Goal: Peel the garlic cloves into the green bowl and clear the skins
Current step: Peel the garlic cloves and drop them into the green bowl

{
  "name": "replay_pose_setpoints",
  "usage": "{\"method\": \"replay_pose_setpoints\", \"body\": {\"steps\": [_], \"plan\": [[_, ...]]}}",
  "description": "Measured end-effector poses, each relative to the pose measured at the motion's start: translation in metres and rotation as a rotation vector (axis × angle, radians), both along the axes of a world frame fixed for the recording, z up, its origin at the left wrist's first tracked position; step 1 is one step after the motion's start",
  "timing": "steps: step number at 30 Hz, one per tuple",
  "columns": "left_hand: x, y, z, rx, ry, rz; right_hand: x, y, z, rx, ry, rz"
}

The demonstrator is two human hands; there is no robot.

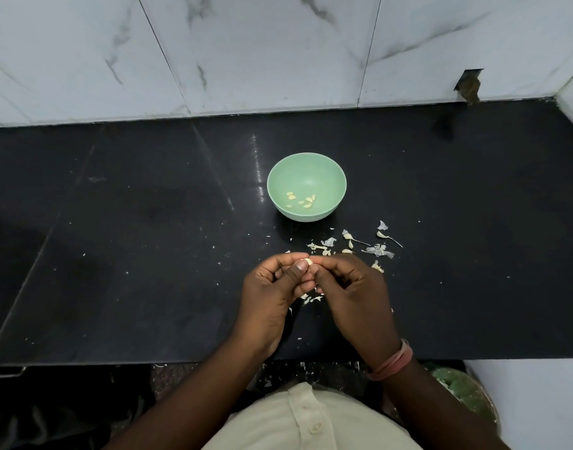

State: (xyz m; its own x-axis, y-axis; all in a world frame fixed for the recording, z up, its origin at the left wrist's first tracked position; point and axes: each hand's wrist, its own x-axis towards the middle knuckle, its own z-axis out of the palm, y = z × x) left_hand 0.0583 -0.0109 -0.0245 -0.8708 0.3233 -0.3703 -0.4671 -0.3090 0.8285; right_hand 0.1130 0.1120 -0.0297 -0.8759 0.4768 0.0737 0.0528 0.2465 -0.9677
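A green bowl [306,177] stands on the black counter [148,238] and holds several peeled garlic cloves [302,200]. In front of it, my left hand [272,293] and my right hand [353,293] meet over the counter and together pinch one small garlic clove [308,262] between thumbs and fingertips. Papery garlic skins [360,243] lie scattered to the right of the bowl, and a few more skins [311,298] lie under my hands.
A white marble-tiled wall [278,50] rises behind the counter, with a small dark hole [469,86] at its right. Skin crumbs dot the counter and the floor below its front edge. A green bin or bag [460,391] sits low at the right.
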Motion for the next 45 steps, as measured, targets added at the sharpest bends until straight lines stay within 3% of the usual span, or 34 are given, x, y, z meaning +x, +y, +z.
{"method": "replay_pose_setpoints", "body": {"steps": [9, 19, 33, 45], "plan": [[0.002, 0.002, 0.002, -0.035, 0.085, 0.000, -0.005, 0.000, 0.011, 0.161, -0.055, -0.049], [0.000, -0.003, 0.010, -0.201, 0.250, -0.069, -0.006, 0.008, 0.017, 0.267, -0.144, -0.005], [-0.004, -0.004, 0.005, -0.129, 0.100, -0.177, -0.001, 0.012, 0.021, 0.163, -0.234, 0.057], [-0.007, -0.001, 0.010, -0.094, 0.019, -0.170, -0.002, 0.007, 0.016, 0.423, -0.106, 0.032]]}}
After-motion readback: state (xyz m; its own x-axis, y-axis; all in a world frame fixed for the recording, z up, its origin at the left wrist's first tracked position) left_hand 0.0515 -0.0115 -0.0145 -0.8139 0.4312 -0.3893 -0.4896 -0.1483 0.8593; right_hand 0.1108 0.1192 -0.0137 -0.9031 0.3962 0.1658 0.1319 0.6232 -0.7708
